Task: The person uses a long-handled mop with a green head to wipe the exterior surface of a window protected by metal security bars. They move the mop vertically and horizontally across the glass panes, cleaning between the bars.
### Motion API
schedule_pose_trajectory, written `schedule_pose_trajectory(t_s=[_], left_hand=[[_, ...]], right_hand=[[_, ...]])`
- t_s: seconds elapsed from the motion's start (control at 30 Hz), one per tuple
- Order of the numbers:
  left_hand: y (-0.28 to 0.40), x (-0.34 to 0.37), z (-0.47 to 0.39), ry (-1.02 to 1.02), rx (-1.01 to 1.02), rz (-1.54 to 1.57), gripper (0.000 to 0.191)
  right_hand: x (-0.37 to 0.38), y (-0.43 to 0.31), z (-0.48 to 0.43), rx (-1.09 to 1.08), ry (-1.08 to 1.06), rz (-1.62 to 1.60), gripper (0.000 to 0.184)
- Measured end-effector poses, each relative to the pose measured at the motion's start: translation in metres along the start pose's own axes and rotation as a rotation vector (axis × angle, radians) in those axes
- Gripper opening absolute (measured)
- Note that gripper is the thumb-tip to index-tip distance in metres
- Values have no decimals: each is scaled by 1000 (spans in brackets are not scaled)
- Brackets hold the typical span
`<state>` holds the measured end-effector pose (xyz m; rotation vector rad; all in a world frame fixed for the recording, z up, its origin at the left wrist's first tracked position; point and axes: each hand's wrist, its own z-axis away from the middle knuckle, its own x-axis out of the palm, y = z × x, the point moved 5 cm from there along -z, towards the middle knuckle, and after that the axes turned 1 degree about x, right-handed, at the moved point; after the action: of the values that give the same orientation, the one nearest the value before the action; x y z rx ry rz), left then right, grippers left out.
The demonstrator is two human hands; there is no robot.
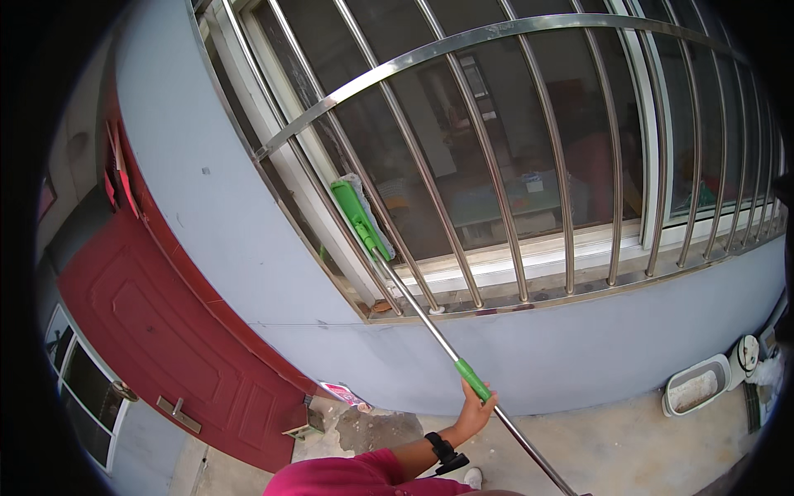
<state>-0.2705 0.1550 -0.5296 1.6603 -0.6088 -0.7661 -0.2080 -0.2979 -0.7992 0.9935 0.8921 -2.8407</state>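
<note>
My left hand [476, 410] is closed around the green grip [473, 379] of a telescopic metal mop pole [428, 321]. The pole slants up and left, passing between the bars of a stainless steel window guard [490, 162]. At its upper end, a green flat mop head [355, 208] with a fluffy grey-white pad [374, 217] stands behind the bars, close to the left edge of the window pane [409, 204]. Whether the pad touches the glass, I cannot tell. My right hand is out of view; the pole's lower end runs towards the bottom edge.
A pale blue wall [527, 353] surrounds the window. At left is a red door [180, 335] with a metal handle [178, 414]. A small box-like stool [304, 423] sits by the wall's foot. A grey-white tub [698, 385] and a white bucket [743, 359] stand at right on the concrete floor [595, 440].
</note>
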Motion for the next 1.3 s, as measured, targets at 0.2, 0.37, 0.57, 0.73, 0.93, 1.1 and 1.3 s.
schedule_pose_trajectory(t_s=[0.2, 0.37, 0.57, 0.73, 0.93, 1.1, 1.3], left_hand=[[43, -10, -29, -43, -246, 597, 11], [55, 37, 19, -265, -353, 677, 10], [80, 48, 58, -459, -520, 674, 9], [129, 72, 71, -626, -400, 771, 14], [208, 99, 71, -725, -268, 790, 13], [275, 127, 64, -853, -116, 805, 13], [364, 136, 7, -917, 15, 970, 12]], right_hand=[[-9, 95, 80, 129, 4, 78, 41], [-16, 180, 117, 318, 51, 134, 40], [-10, 216, 151, 386, 167, 126, 41], [-11, 222, 174, 330, 381, 50, 39], [-42, 195, 182, 192, 568, -10, 37], [-55, 152, 180, 96, 635, -57, 37], [-98, 45, 169, -138, 654, -145, 34]])
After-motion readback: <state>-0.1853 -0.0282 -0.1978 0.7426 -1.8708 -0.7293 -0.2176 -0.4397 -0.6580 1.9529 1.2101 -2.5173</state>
